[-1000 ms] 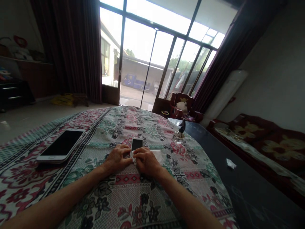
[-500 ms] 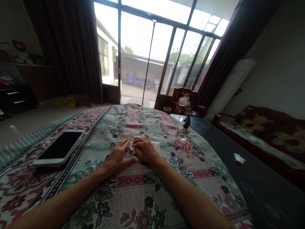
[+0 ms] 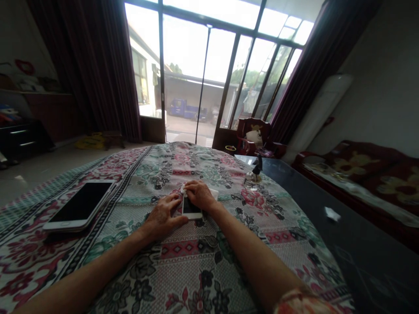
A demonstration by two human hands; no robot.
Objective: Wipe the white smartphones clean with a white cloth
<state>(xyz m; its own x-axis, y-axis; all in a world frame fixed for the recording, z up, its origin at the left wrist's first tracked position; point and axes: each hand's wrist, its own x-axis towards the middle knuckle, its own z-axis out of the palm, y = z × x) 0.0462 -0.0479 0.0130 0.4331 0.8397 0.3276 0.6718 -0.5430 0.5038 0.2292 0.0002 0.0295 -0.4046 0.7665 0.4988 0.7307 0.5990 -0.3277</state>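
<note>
Head view: white smartphone (image 3: 192,213) mid-surface (image 3: 157,170), well in from far edge, left hand (image 3: 163,216) fingers apart, thumb at phone's near-left corner, right hand (image 3: 200,196) fingers bunched on white tissue (image 3: 183,189) over its far end; best brace firmly, wipe lightly.

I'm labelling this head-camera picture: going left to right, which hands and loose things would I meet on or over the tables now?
Large phone → left hand → right hand → dark ornament → small white scrap.
</note>
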